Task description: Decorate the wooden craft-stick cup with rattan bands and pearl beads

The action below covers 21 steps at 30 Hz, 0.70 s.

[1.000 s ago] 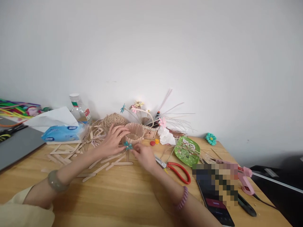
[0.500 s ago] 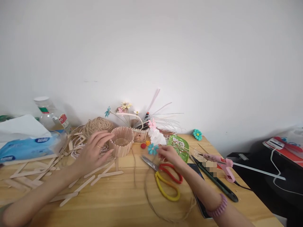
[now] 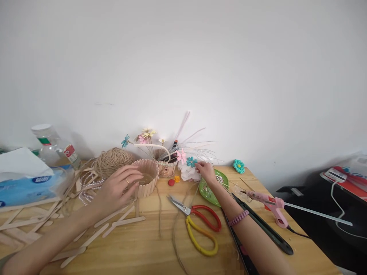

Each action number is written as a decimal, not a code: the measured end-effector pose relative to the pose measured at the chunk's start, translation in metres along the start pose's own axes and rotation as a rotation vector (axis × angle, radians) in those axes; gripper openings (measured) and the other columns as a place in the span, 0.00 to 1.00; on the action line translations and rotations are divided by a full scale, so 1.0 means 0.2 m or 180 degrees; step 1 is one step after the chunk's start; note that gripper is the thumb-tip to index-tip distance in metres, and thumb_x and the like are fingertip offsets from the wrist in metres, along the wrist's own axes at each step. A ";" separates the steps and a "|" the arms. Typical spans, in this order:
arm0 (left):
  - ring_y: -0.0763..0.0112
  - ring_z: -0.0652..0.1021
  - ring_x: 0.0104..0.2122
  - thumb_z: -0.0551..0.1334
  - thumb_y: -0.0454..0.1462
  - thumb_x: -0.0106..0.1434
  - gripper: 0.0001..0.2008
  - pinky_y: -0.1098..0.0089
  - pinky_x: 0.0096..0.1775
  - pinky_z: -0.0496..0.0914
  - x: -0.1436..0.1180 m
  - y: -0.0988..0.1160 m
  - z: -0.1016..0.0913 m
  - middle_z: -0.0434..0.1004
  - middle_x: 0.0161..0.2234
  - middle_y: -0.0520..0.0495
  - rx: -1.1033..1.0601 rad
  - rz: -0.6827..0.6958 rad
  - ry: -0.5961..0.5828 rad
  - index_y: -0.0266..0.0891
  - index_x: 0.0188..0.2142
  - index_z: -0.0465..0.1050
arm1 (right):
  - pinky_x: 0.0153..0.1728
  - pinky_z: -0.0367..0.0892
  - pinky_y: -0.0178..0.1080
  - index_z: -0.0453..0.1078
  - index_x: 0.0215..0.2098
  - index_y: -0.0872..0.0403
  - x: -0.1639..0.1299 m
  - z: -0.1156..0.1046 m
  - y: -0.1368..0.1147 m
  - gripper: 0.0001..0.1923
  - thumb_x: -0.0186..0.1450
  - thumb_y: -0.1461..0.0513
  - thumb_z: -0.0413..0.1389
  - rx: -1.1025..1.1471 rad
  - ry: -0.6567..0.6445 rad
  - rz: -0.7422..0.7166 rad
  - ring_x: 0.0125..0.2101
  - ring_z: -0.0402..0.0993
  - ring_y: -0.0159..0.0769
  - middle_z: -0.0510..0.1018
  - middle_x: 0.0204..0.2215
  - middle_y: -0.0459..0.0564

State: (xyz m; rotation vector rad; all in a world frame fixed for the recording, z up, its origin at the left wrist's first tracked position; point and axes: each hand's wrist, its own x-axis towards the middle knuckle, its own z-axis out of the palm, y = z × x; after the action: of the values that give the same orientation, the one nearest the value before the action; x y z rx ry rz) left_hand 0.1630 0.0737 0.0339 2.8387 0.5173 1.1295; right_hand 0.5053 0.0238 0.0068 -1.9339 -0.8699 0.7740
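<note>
My right hand (image 3: pixel 205 171) pinches a small blue flower (image 3: pixel 191 162) at its edge, above white crumpled tissue (image 3: pixel 187 172) and beside a pink flower (image 3: pixel 181 156). My left hand (image 3: pixel 122 185) is spread, fingers apart and curved, at the left side of a round basket of craft sticks (image 3: pixel 147 185). Its fingertips overlap the basket's rim; whether they press on it I cannot tell. Behind stands a smaller stick-walled pot (image 3: pixel 166 169) with several flowers on stems. Scissors (image 3: pixel 186 210) with red and yellow handles lie open in front.
A ball of twine (image 3: pixel 113 161), loose craft sticks (image 3: pixel 126 221), a tissue pack (image 3: pixel 28 187) and a bottle (image 3: pixel 47 143) occupy the left. On the right are a green tray (image 3: pixel 210 196) with beads, a pink glue gun (image 3: pixel 271 204) and a teal flower (image 3: pixel 238 166).
My right hand has carried the blue flower farther back and slightly right, to beside the pink flower. My left hand's fingers have come over the basket's rim. The view has shifted slightly.
</note>
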 end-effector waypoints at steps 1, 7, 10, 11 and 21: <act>0.62 0.69 0.50 0.55 0.29 0.62 0.11 0.58 0.52 0.65 0.00 0.00 0.00 0.75 0.41 0.45 -0.0009 -0.0024 0.0003 0.39 0.43 0.68 | 0.41 0.69 0.46 0.65 0.49 0.57 0.00 0.00 0.00 0.16 0.65 0.58 0.53 0.0047 -0.0014 0.0017 0.42 0.71 0.39 0.70 0.47 0.52; 0.62 0.70 0.49 0.55 0.29 0.62 0.11 0.57 0.51 0.66 -0.03 -0.03 -0.01 0.75 0.41 0.45 -0.0075 -0.0171 0.0076 0.40 0.43 0.68 | 0.41 0.69 0.45 0.64 0.50 0.56 -0.02 -0.01 -0.03 0.16 0.66 0.58 0.52 0.0321 -0.0228 0.0186 0.42 0.71 0.38 0.70 0.46 0.52; 0.62 0.70 0.49 0.55 0.30 0.62 0.11 0.57 0.51 0.66 -0.04 -0.04 0.00 0.75 0.41 0.45 -0.0081 -0.0240 0.0094 0.40 0.43 0.69 | 0.41 0.69 0.46 0.64 0.50 0.56 -0.07 0.01 -0.05 0.16 0.66 0.58 0.52 0.0322 -0.0413 0.0264 0.42 0.71 0.38 0.70 0.46 0.53; 0.62 0.70 0.49 0.55 0.30 0.61 0.11 0.57 0.51 0.66 -0.04 -0.04 0.00 0.75 0.42 0.45 -0.0089 -0.0249 0.0087 0.40 0.43 0.69 | 0.41 0.69 0.45 0.64 0.50 0.57 -0.09 0.02 -0.05 0.16 0.66 0.58 0.52 0.0292 -0.0476 0.0267 0.42 0.71 0.38 0.71 0.46 0.52; 0.61 0.70 0.48 0.55 0.31 0.62 0.10 0.58 0.50 0.67 -0.03 -0.01 -0.01 0.75 0.41 0.45 -0.0104 -0.0186 0.0105 0.40 0.43 0.69 | 0.38 0.70 0.43 0.66 0.47 0.57 -0.09 -0.02 -0.06 0.14 0.66 0.58 0.52 -0.0624 -0.0447 -0.0168 0.38 0.72 0.35 0.72 0.43 0.51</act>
State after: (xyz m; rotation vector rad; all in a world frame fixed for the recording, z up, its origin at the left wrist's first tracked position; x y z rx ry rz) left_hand 0.1567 0.0734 0.0301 2.7628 0.5744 1.1656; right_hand 0.4949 0.0119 0.0235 -2.0359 -1.1135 0.8268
